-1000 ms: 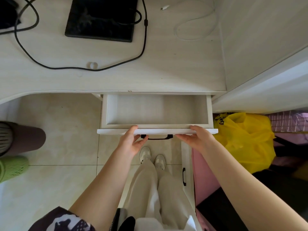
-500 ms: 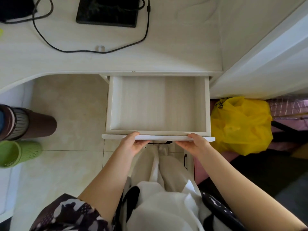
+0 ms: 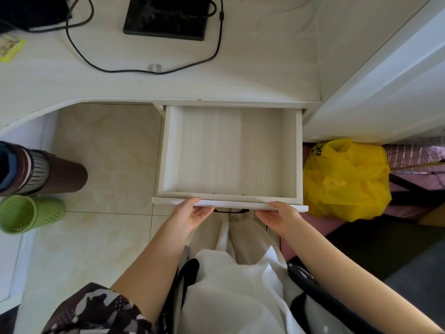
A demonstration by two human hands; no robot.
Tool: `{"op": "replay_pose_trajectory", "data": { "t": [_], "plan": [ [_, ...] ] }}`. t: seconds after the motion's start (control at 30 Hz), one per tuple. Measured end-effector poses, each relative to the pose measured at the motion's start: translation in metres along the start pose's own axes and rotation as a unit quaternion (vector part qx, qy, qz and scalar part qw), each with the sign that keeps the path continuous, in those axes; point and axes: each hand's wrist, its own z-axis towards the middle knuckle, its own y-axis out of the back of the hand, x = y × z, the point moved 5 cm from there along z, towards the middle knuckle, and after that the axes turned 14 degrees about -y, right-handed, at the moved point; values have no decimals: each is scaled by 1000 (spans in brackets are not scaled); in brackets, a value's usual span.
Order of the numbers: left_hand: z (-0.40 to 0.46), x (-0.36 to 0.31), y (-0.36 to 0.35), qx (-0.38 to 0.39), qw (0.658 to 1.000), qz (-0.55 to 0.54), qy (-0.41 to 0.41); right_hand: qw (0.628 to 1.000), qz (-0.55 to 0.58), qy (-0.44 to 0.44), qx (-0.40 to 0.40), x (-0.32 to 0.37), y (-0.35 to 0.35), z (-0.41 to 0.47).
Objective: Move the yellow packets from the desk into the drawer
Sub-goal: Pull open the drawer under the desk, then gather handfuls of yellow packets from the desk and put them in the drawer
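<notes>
Head view shows the left hand [image 3: 192, 216] and the right hand [image 3: 279, 219] both at the front lip of the drawer [image 3: 230, 204], one on each side of the small dark handle [image 3: 231, 210] under that lip. On each hand the fingertips curl over the top edge of the drawer front while the thumb sits below it, so the fingers lie loosely together and clasp the panel rather than pinch anything small; how hard they press I cannot tell. Neither hand carries a packet. Beyond the hands the drawer stands pulled well out from under the desk [image 3: 240, 78], and its pale wooden floor is bare. The only yellow packet [image 3: 10, 48] that shows lies on the desk far to the left of the drawer, near the picture's edge and just in front of a dark object; it is partly cut off, and whether more lie beyond the frame cannot be told. It looks like a thin, flat printed sachet, so I would judge it light, pliable and a little slick, with nothing fragile about it. A pinch of thumb and forefinger along one sealed edge should lift it, or several could be gathered flat under spread fingers and slid together. Between the drawer and the packet a black cable [image 3: 144, 71] loops over the desk, which a reaching arm could snag.
</notes>
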Motion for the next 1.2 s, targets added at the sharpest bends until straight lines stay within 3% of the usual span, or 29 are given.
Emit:
{"op": "replay_pose_trajectory", "data": {
  "t": [0.2, 0.33, 0.4, 0.5, 0.6, 0.8, 0.9, 1.03, 1.2],
  "plan": [
    [-19, -18, 25, 56, 987, 148, -39, 991, -124, 22, -42, -18, -8, -22],
    [-31, -45, 53, 37, 961, 237, -139, 956, -272, 100, -43, -39, -40, -43],
    [-37, -62, 65, 20, 947, 250, -200, 912, -371, 166, -54, -47, -67, -52],
    [-44, -87, 88, 5, 914, 295, -277, 817, -516, 249, -72, -66, -113, -62],
    [-45, -113, 125, -22, 874, 357, -328, 746, -590, 302, -63, -93, -160, -65],
    [-48, -176, 222, -83, 807, 451, -372, 559, -715, 418, -33, -175, -258, -74],
    [-49, -212, 268, -108, 779, 479, -391, 508, -751, 422, -20, -219, -301, -73],
    [-42, -248, 327, -154, 772, 474, -395, 437, -787, 436, -6, -264, -358, -76],
    [-32, -290, 372, -180, 774, 466, -389, 430, -779, 456, 14, -297, -426, -77]
  ]
}}
